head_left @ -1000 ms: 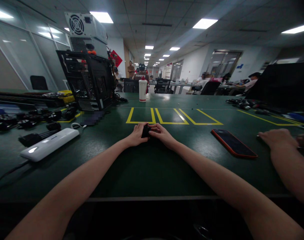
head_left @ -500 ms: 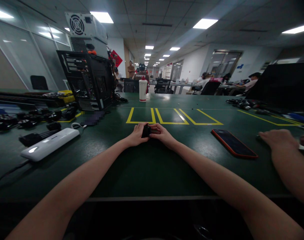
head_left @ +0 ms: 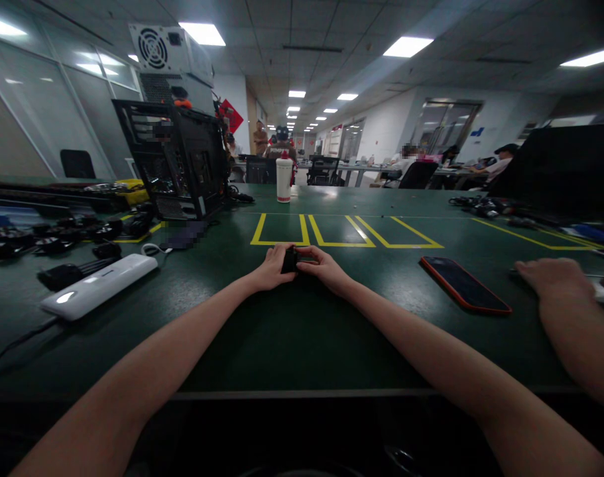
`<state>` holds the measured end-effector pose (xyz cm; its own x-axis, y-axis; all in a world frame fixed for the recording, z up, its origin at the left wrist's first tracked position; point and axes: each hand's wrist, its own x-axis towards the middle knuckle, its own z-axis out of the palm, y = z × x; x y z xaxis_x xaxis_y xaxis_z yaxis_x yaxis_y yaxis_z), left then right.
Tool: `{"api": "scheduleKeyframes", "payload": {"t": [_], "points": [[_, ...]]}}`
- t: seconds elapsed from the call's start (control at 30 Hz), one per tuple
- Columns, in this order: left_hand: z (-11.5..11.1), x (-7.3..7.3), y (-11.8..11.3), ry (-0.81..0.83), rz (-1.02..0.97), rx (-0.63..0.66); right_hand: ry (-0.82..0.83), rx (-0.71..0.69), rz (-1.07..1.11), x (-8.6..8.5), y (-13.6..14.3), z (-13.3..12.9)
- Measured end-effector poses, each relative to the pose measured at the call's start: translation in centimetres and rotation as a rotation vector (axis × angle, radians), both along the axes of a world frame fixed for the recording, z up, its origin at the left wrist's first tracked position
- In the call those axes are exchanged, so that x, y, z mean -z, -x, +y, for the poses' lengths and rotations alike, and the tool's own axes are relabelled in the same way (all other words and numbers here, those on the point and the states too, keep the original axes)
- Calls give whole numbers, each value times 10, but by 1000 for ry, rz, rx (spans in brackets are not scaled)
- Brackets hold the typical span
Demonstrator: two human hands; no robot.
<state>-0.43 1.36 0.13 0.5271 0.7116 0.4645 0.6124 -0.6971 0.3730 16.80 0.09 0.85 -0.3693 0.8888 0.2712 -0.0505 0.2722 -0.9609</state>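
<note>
Between my two hands, over the middle of the green table (head_left: pixel 292 344), is a small black block-shaped object (head_left: pixel 290 260); its exact kind is too small and dark to make out. My left hand (head_left: pixel 273 266) is closed round its left side, the thumb toward me. My right hand (head_left: pixel 321 266) pinches at its right side with thumb and fingers. The fingers cover part of the object. Just beyond my hands, yellow tape outlines (head_left: pixel 339 245) mark the tabletop.
A phone in an orange case (head_left: pixel 465 285) lies to the right, near another person's hand (head_left: pixel 555 275). On the left are a white power strip (head_left: pixel 103 285), black cables and an open computer case (head_left: pixel 182 159). A white cup (head_left: pixel 284 180) stands farther back.
My hands stay in the same place on the black object, with only a slight shift of the right fingers. At far right, the other person's hand has barely moved.
</note>
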Motion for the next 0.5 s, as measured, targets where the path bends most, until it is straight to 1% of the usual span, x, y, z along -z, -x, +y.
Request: {"api": "scheduleKeyframes", "payload": {"t": [0.1,0.27,0.5], "points": [[0,0,0,1,3,-6,-18,-7,22,-1,1,-2],[1,1,1,-11,1,5,-26,3,6,3,-1,0],[-1,-1,0,0,-2,1,43,-8,1,4,-2,3]]}}
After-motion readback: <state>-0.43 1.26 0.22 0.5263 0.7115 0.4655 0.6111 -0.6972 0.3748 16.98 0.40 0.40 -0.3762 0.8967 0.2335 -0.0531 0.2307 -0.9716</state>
